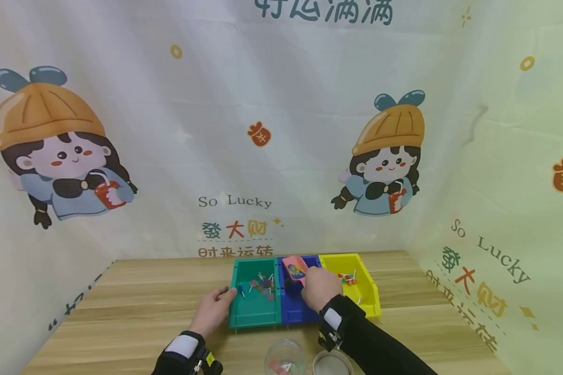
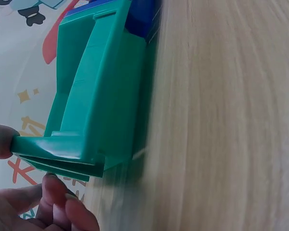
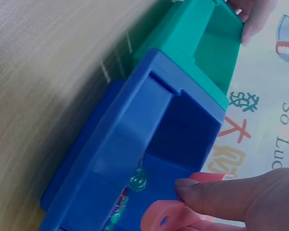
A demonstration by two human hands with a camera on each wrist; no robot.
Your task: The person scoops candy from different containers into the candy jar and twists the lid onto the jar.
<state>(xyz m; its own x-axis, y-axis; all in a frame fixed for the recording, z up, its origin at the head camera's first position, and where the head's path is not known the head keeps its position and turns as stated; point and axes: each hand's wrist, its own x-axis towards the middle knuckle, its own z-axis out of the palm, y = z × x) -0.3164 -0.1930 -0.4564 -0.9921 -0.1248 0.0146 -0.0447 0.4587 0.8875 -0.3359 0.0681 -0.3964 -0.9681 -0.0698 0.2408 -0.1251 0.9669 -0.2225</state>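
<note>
Three joined plastic bins stand side by side: a green bin, a blue bin and a yellow bin. At the green bin's left edge, my left hand grips the rim, thumb above and fingers below in the left wrist view. My right hand holds a pink scoop by its handle over the blue bin. Something multicoloured shows on the scoop's bowl. In the right wrist view, a clear greenish ball and small shiny bits lie inside the blue bin.
Small coloured pieces with thin sticks lie in the green bin; red and white ones lie in the yellow. Near the front edge stand a clear jar with pinkish contents and a pale round container. A printed cloth hangs behind the table.
</note>
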